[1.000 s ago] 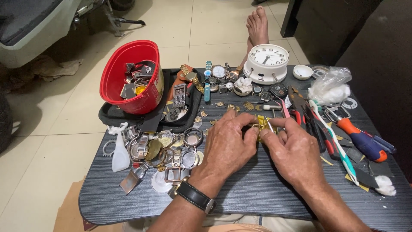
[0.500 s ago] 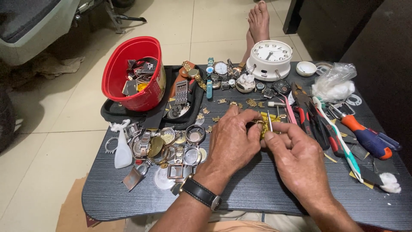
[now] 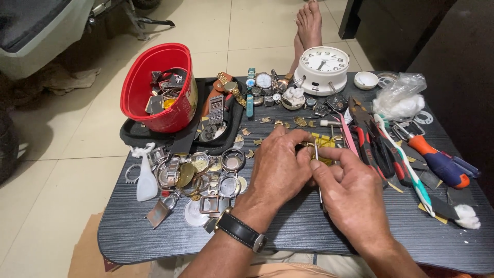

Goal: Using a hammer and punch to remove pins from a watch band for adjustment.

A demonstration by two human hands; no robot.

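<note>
Over the middle of a small dark table [image 3: 154, 231], my left hand [image 3: 278, 167], with a black-strapped watch on its wrist, pinches a gold-coloured watch band piece [image 3: 323, 144]. My right hand [image 3: 355, 198] holds a thin metal pin tool [image 3: 317, 164] upright against that piece. The fingertips of both hands meet there and hide most of the piece. Loose gold links [image 3: 267, 121] lie scattered just beyond the hands.
A red bucket [image 3: 157, 85] of parts sits in a black tray [image 3: 134, 136] at back left. Watch cases and rings [image 3: 206, 177] lie at left. A white alarm clock [image 3: 323, 64], pliers [image 3: 373, 139], a toothbrush [image 3: 409, 167] and a screwdriver [image 3: 440, 162] are at right. A bare foot [image 3: 309, 23] rests beyond.
Both hands stay together at the gold piece, with only small finger shifts. The view has drifted slightly.
</note>
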